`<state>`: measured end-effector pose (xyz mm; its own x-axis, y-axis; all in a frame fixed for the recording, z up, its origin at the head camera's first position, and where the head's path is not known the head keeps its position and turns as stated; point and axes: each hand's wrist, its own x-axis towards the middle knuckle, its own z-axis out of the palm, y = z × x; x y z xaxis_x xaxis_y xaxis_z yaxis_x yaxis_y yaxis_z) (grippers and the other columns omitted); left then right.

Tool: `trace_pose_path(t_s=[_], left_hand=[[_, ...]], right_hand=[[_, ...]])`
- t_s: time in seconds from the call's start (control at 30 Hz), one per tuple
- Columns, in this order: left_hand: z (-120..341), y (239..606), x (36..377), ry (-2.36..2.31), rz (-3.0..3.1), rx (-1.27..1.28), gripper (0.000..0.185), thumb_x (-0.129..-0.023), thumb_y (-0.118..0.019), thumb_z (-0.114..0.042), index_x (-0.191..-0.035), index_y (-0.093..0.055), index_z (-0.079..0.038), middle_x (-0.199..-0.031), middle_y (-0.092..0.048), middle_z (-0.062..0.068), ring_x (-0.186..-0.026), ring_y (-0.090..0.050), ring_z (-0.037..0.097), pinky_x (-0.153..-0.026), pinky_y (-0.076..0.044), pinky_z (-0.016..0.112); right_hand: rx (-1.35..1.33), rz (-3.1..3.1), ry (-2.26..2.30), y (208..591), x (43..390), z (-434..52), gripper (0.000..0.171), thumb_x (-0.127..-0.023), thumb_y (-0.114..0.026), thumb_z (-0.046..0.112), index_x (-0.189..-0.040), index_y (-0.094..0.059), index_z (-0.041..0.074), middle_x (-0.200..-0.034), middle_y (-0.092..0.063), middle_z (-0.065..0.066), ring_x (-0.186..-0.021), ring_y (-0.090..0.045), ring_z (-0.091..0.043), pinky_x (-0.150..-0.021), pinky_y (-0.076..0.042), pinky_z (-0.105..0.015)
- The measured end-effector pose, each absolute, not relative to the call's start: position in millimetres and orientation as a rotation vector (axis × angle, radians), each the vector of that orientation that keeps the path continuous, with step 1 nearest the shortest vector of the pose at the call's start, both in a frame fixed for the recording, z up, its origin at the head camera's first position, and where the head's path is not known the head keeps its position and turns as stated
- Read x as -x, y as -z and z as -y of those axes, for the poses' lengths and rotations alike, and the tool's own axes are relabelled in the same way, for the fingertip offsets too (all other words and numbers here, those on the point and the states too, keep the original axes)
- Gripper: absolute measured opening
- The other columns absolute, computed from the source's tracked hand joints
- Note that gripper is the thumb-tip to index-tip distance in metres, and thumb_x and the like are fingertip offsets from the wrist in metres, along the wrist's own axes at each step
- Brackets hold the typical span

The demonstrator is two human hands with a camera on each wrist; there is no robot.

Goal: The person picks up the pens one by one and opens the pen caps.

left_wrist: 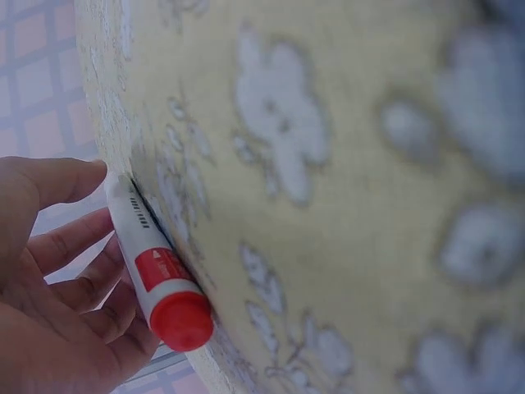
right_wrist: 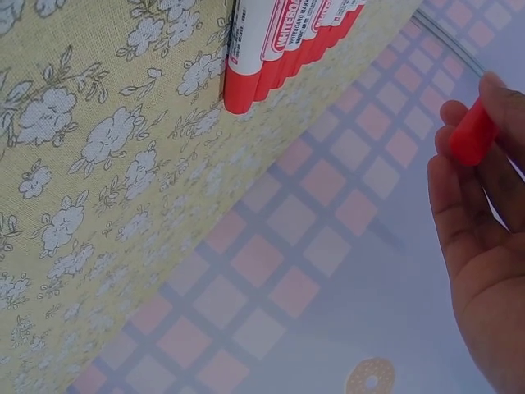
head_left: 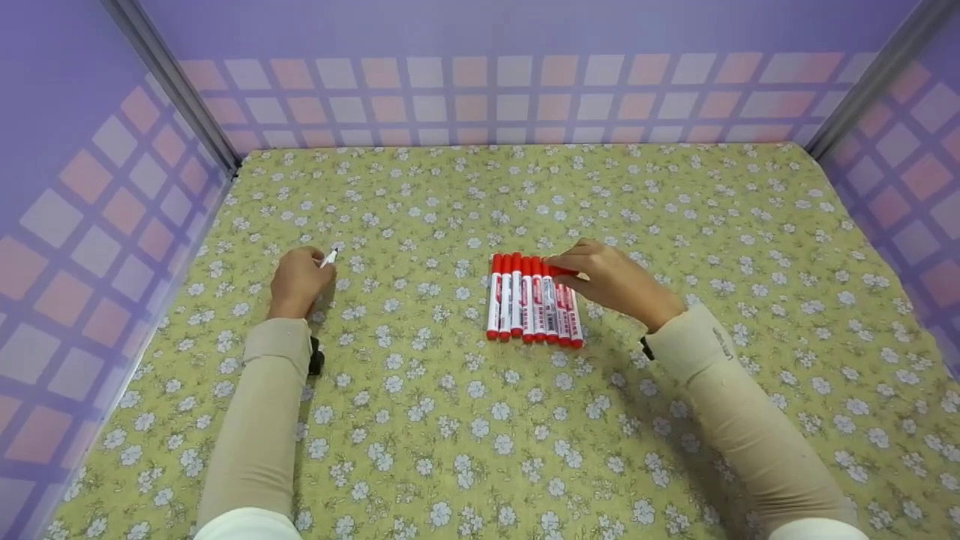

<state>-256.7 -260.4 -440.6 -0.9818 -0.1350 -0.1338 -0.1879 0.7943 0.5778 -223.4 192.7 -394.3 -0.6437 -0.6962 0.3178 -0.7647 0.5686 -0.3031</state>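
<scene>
On the left, my left hand (head_left: 300,279) pinches a white whiteboard marker with thumb and fingertips. Its bare dark tip pokes out past the fingers in the head view. In the left wrist view, this marker (left_wrist: 148,238) lies along the cloth, its red end towards the camera. My right hand (head_left: 604,274) holds a red cap (right_wrist: 474,135) between thumb and fingertips. It hovers over the far right end of a row of whiteboard markers (head_left: 529,300), overlapping their caps in the head view. Several red-and-white markers lie there side by side, capped ends pointing away from me.
A yellow flowered cloth (head_left: 420,420) covers the table. Purple walls with pink and white squares (head_left: 480,82) stand along the back and both sides, and grey posts (head_left: 180,86) mark the back corners.
</scene>
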Motion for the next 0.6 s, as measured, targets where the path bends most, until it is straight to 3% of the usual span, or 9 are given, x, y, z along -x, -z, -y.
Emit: trace_pose_path(t_s=[0.17, 0.4, 0.6], left_hand=[[258, 441, 258, -0.957, -2.949, 0.248, 0.044, -0.097, -0.046, -0.019, -0.133, -0.052, 0.006, -0.130, -0.055, 0.027, -0.076, -0.055, 0.028, -0.067, -0.043, 0.039], [250, 440, 258, -0.990, -3.074, 0.189, 0.038, -0.098, -0.049, -0.016, -0.127, -0.058, 0.006, -0.124, -0.052, 0.029, -0.106, -0.053, 0.042, -0.081, -0.047, 0.051], [236, 441, 259, -0.998, -3.166, 0.055, 0.031, -0.098, -0.049, -0.013, -0.117, -0.064, 0.006, -0.114, -0.059, 0.025, -0.099, -0.057, 0.039, -0.078, -0.048, 0.050]], right_hand=[[-1.227, 2.648, -0.618, 394, 224, -195, 0.025, -0.090, -0.066, 0.009, -0.114, -0.071, 0.005, -0.104, -0.072, -0.012, -0.091, -0.067, -0.023, -0.076, -0.057, -0.034], [-1.203, 2.649, -0.623, 391, 224, -197, 0.025, -0.089, -0.066, 0.008, -0.114, -0.070, 0.003, -0.107, -0.071, -0.014, -0.095, -0.068, -0.025, -0.080, -0.057, -0.037], [-1.179, 2.627, -0.619, 391, 225, -201, 0.026, -0.089, -0.067, 0.007, -0.114, -0.069, 0.001, -0.107, -0.070, -0.015, -0.094, -0.069, -0.025, -0.079, -0.057, -0.036]])
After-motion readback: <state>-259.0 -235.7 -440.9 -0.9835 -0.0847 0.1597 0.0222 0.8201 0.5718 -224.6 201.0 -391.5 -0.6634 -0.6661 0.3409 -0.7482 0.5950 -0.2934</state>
